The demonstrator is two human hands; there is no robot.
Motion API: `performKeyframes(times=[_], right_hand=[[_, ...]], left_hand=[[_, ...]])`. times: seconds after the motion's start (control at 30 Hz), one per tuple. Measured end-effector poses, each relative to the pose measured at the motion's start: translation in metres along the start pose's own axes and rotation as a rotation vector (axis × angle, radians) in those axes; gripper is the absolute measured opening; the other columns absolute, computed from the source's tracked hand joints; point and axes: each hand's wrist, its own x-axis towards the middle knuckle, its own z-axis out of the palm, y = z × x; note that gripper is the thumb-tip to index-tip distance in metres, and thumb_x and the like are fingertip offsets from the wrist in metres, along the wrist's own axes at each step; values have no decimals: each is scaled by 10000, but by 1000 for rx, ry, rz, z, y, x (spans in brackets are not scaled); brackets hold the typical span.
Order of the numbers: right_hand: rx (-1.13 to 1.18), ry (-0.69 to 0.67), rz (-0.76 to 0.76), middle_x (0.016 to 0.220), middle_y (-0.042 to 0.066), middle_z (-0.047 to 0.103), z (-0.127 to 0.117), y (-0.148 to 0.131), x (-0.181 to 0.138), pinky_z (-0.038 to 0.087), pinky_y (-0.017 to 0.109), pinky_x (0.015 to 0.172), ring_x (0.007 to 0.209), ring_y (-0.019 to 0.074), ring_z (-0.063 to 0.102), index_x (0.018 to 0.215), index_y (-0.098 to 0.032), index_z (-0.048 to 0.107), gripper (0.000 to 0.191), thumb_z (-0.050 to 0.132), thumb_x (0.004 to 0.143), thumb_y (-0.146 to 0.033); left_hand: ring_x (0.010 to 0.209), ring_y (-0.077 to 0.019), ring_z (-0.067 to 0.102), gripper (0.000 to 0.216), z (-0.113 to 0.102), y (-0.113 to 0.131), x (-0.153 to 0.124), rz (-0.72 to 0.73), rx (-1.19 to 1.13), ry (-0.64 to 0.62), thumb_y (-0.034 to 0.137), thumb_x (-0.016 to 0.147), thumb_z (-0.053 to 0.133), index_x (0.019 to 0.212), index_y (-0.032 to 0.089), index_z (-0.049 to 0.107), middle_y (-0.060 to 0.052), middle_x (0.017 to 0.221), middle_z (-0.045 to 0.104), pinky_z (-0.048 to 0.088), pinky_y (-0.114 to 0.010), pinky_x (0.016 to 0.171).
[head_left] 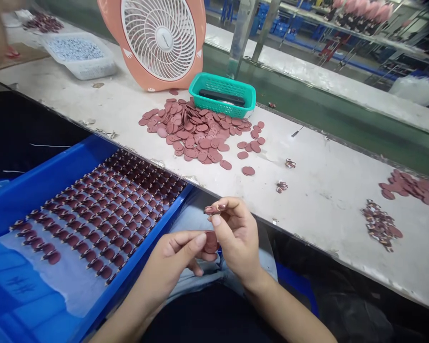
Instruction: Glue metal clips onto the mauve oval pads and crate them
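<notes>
My left hand is closed in a pinch on a dusty-pink oval piece just above my lap. My right hand pinches a small pink and white decorated part between thumb and forefinger, right above that oval piece. Both hands hover in front of the white worktable's edge. A heap of the same pink oval pieces lies on the table beyond my hands. To my left, a blue tray holds several neat rows of finished dark-pink parts on a pale sheet.
A teal basket and a pink fan stand behind the heap. A white bin of pale beads sits far left. Small piles of decorated parts and ovals lie on the right. A green conveyor belt runs behind.
</notes>
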Motion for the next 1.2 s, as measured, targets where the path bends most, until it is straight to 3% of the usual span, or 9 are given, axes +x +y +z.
performKeyframes(times=[0.23, 0.33, 0.47, 0.6, 0.73, 0.83, 0.97, 1.2], right_hand=[[-34, 20, -9, 934, 30, 695, 4, 0, -2, 562, 287, 794, 872, 152, 683, 996, -218, 592, 97, 595, 900, -201], [-11, 40, -11, 924, 26, 709, 5, -1, -2, 567, 270, 791, 860, 145, 695, 1014, -217, 619, 133, 608, 888, -177], [27, 63, 8, 934, 40, 747, -6, -8, 0, 593, 271, 780, 851, 151, 724, 1056, -213, 679, 174, 642, 887, -189], [19, -68, 23, 953, 28, 758, -30, -33, -3, 602, 270, 763, 852, 154, 728, 1015, -237, 717, 171, 695, 865, -159], [-174, -269, -49, 883, 6, 725, -46, -66, -6, 564, 227, 713, 781, 121, 669, 1058, -253, 748, 272, 712, 834, -102], [-279, -392, -133, 840, 10, 735, -46, -81, -4, 557, 212, 684, 719, 105, 652, 1085, -211, 743, 281, 707, 839, -79], [-380, -486, -211, 822, 18, 747, -42, -87, -2, 556, 221, 696, 700, 102, 662, 1063, -166, 726, 259, 722, 829, -56], [-464, -542, -198, 804, 9, 733, -43, -88, 2, 545, 231, 698, 699, 103, 647, 1063, -157, 724, 251, 721, 831, -62]], left_hand=[[630, -149, 557, 335, 10, -5, 7, 7, -77, -117, 449, 652, 890, 860, 190, 845, -51, 679, 674, 518, -207, 497], [646, -144, 541, 341, 10, -8, 9, -1, -75, -174, 434, 673, 884, 899, 183, 839, -52, 706, 663, 507, -193, 491], [719, -170, 612, 325, 9, -5, 4, -47, -174, -71, 427, 690, 879, 926, 209, 828, -41, 697, 666, 500, -174, 491], [681, -139, 669, 348, 8, 11, -6, -182, -380, 6, 437, 631, 914, 894, 228, 823, -59, 777, 760, 499, -140, 490], [558, -93, 655, 351, 5, 23, -13, -236, -495, -136, 438, 607, 928, 856, 208, 836, -46, 724, 758, 491, -111, 454], [545, -90, 643, 343, 4, 22, -14, -241, -497, -166, 440, 614, 924, 850, 205, 840, -16, 653, 705, 488, -107, 436], [497, -75, 598, 380, 1, 15, -14, -207, -453, -191, 483, 619, 910, 854, 192, 841, -1, 595, 650, 475, -102, 412], [523, -78, 607, 349, -2, 11, -11, -196, -445, -230, 479, 673, 881, 876, 199, 839, -9, 614, 660, 483, -97, 425]])
